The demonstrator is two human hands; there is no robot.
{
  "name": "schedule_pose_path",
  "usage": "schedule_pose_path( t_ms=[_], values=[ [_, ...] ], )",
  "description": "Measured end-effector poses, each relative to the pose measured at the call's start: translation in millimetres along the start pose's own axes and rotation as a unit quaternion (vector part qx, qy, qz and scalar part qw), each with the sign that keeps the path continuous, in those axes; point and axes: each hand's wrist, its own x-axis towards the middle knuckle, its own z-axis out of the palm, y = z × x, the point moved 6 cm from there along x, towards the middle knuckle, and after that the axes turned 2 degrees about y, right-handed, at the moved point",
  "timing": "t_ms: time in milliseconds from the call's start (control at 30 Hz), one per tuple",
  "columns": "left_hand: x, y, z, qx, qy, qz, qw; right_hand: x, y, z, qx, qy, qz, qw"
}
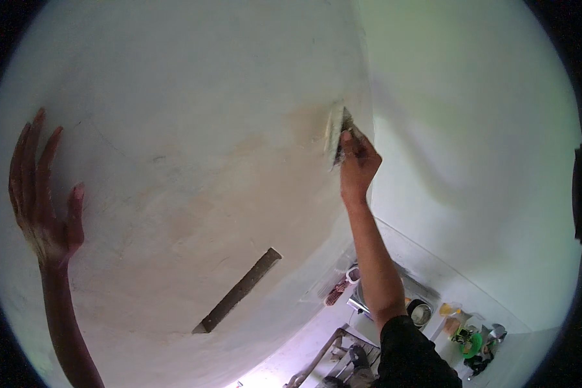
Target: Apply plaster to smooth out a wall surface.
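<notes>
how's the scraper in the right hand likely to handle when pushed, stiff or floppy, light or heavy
The scraper is probably light, since the right hand holds it alone. It looks fairly stiff, as its long pale edge shows no obvious bend. Its smeared-looking face might make it somewhat slippery.

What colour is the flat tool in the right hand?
The flat tool looks mostly creamy white; it shows best in the head view.

The flat tool [335, 137] is pale and smeared, held near upright against the wall [226, 84], close to the corner; the wall is whitish, with brownish patches and a dark slanting slot [239, 291].
</notes>
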Motion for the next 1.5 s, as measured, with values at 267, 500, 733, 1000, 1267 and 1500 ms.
schedule_pose_path(
  t_ms=[267, 500, 733, 1000, 1267, 1500],
  values=[
    [-2.8, -3.5, -3.2, -0.012, 0.009, -0.02, 1.0, -62.2, -45.4, 31.6, 0.001, -0.104, -0.018, 0.994],
    [1.6, -2.8, -7.4, -0.014, 0.016, -0.028, 0.999, 4.5, -58.0, 33.4, -0.069, -0.054, -0.179, 0.98],
    [-1.8, -3.7, -7.6, 0.002, 0.002, -0.026, 1.0, -59.1, -57.8, 37.1, -0.144, -0.17, -0.264, 0.939],
    [0.1, 0.7, -2.3, -0.016, 0.014, -0.007, 1.0, 37.1, -32.7, 3.8, -0.046, -0.047, -0.097, 0.993],
    [1.0, -6.5, -10.2, -0.002, 0.012, -0.013, 1.0, 18.9, -36.6, 34.7, -0.042, -0.078, -0.085, 0.992],
    [3.4, -6.3, -9.4, 0.0, 0.002, -0.026, 1.0, -79.1, -72.3, 51.1, -0.107, -0.132, -0.222, 0.96]
  ],
)
